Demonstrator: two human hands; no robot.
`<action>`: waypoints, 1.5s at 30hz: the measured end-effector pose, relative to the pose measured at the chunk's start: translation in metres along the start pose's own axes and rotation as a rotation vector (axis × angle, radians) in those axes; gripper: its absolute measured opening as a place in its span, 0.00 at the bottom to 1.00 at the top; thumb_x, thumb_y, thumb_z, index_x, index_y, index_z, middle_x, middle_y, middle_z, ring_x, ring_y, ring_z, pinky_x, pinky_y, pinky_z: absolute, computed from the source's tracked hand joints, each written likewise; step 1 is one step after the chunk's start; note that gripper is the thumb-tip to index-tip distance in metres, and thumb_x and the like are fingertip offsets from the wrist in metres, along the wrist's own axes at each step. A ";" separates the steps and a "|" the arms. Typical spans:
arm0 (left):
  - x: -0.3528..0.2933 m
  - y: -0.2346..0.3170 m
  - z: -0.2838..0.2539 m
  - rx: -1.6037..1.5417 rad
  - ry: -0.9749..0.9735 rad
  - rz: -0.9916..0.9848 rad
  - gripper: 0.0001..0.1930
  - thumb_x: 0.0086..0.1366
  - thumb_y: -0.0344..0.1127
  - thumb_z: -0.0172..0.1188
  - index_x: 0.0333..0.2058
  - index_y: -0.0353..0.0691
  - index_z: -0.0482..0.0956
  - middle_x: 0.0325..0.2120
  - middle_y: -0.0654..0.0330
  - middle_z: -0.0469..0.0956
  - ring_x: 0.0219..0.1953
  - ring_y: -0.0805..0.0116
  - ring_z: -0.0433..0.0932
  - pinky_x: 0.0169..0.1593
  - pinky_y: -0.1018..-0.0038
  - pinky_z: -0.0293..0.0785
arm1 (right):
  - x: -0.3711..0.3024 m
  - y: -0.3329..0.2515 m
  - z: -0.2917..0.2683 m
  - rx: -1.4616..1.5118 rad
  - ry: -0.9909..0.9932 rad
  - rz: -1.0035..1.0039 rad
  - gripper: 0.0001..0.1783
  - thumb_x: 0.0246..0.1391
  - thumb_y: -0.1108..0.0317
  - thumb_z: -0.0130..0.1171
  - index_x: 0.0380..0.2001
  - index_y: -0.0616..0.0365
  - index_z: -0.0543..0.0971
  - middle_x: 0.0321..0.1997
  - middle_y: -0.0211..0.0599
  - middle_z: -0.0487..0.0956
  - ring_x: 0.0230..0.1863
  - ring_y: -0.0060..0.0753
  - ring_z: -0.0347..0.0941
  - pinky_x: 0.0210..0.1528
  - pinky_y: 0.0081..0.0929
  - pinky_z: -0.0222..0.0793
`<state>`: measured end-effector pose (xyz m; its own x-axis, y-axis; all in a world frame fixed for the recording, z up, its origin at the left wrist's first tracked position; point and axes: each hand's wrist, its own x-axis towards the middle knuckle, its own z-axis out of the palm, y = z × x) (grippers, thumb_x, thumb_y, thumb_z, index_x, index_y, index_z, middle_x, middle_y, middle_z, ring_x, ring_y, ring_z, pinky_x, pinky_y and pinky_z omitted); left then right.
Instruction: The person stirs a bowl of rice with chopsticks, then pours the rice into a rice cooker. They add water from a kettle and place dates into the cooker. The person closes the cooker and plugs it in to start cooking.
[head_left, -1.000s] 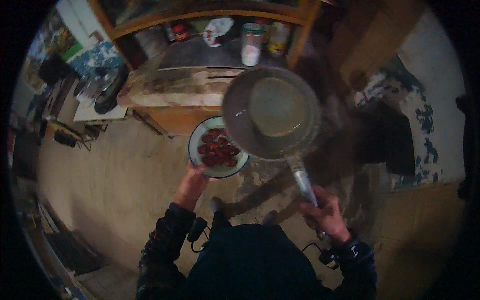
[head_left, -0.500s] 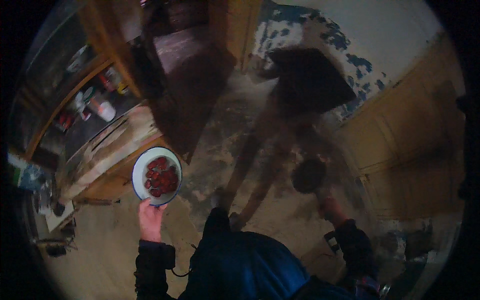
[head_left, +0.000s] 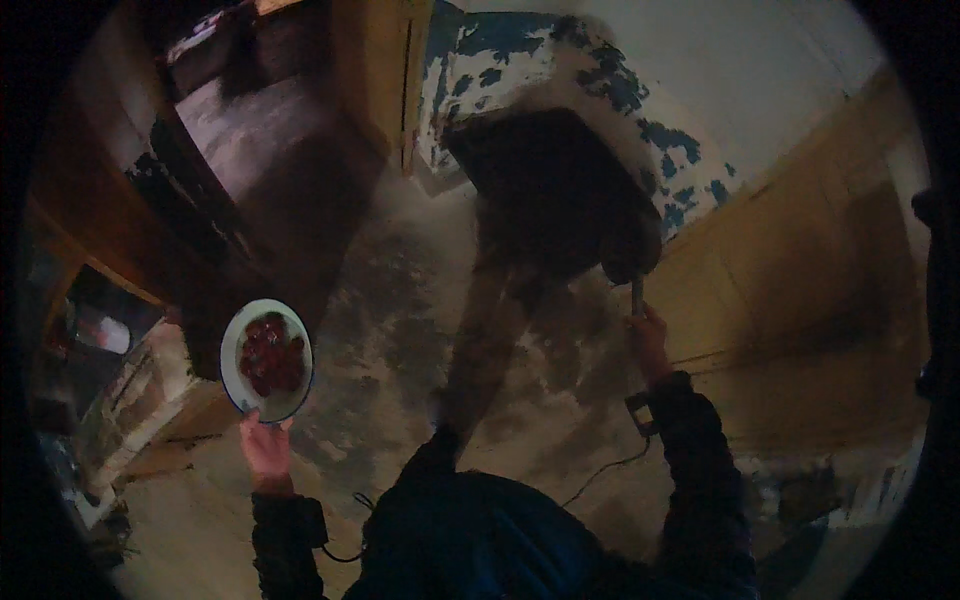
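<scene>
My left hand (head_left: 266, 446) grips the near rim of a white bowl (head_left: 236, 375) with a thin dark-blue edge. Several glossy dark-red pieces (head_left: 270, 350) lie inside it; their exact kind is too dim to tell. Farther right, my right hand (head_left: 650, 338) is closed around the handle of a dark round-headed utensil (head_left: 630, 258), perhaps a small pan. Its head points away from me and blends into the darkness behind it. Both hands are held out in front of me, well apart, over the floor.
A worn, patchy floor (head_left: 390, 300) stretches ahead. Beyond it is a large dark shape (head_left: 550, 190) before a blue-and-white peeling wall (head_left: 500, 50). A doorway with a wooden frame (head_left: 385, 80) opens ahead left. Wooden panelling (head_left: 800, 270) runs along the right, and a cabinet (head_left: 150, 385) stands left.
The view has swung so that the cabinet slid left and the doorway shows more. The bowl moved slightly left and looks more tilted. My right hand raised the utensil farther forward.
</scene>
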<state>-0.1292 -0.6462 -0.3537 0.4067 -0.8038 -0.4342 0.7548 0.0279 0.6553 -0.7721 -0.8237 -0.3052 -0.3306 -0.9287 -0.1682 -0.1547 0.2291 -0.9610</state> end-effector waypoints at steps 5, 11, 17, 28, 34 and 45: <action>0.013 -0.028 0.054 0.016 -0.163 0.040 0.21 0.65 0.46 0.54 0.54 0.45 0.71 0.54 0.63 0.73 0.54 0.63 0.71 0.53 0.63 0.69 | 0.133 -0.007 0.030 -0.056 -0.079 -0.070 0.23 0.50 0.72 0.57 0.52 0.62 0.75 0.38 0.32 0.78 0.32 0.20 0.70 0.30 0.23 0.66; 0.019 -0.068 0.102 0.044 -0.188 0.115 0.20 0.66 0.45 0.51 0.53 0.42 0.70 0.54 0.62 0.71 0.52 0.62 0.70 0.53 0.63 0.66 | 0.287 -0.026 0.107 -0.326 -0.208 -0.596 0.31 0.51 0.69 0.59 0.60 0.64 0.69 0.46 0.43 0.80 0.41 0.36 0.78 0.43 0.32 0.73; -0.014 -0.131 0.106 0.056 0.194 0.239 0.24 0.65 0.44 0.55 0.57 0.39 0.69 0.57 0.59 0.69 0.56 0.59 0.68 0.56 0.60 0.65 | 0.357 0.001 0.165 -0.633 -0.214 -0.585 0.29 0.51 0.76 0.53 0.59 0.61 0.70 0.50 0.59 0.76 0.51 0.60 0.73 0.51 0.44 0.70; -0.161 -0.234 0.187 0.343 0.566 0.345 0.30 0.66 0.42 0.53 0.63 0.31 0.61 0.62 0.51 0.63 0.63 0.56 0.63 0.67 0.59 0.57 | 0.406 0.073 0.159 -0.593 -0.338 -0.607 0.36 0.50 0.79 0.55 0.65 0.55 0.63 0.60 0.52 0.70 0.60 0.52 0.68 0.60 0.42 0.65; -0.201 -0.265 0.199 -0.212 0.551 0.476 0.31 0.65 0.41 0.54 0.62 0.30 0.61 0.61 0.51 0.63 0.62 0.55 0.63 0.68 0.58 0.55 | 0.431 0.136 0.153 -0.652 -0.206 -0.647 0.33 0.50 0.80 0.54 0.62 0.55 0.67 0.53 0.47 0.76 0.53 0.50 0.73 0.54 0.40 0.70; -0.187 -0.260 0.200 -0.135 0.466 0.460 0.31 0.65 0.42 0.53 0.64 0.36 0.60 0.63 0.56 0.64 0.63 0.59 0.65 0.66 0.55 0.60 | 0.425 0.076 0.208 -0.497 -0.563 -0.573 0.28 0.56 0.72 0.59 0.61 0.57 0.69 0.56 0.44 0.74 0.55 0.39 0.71 0.56 0.34 0.69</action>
<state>-0.5042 -0.6222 -0.3194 0.8595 -0.3522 -0.3703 0.4967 0.4050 0.7676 -0.7312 -1.2618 -0.4957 0.3973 -0.9128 0.0947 -0.5760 -0.3284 -0.7486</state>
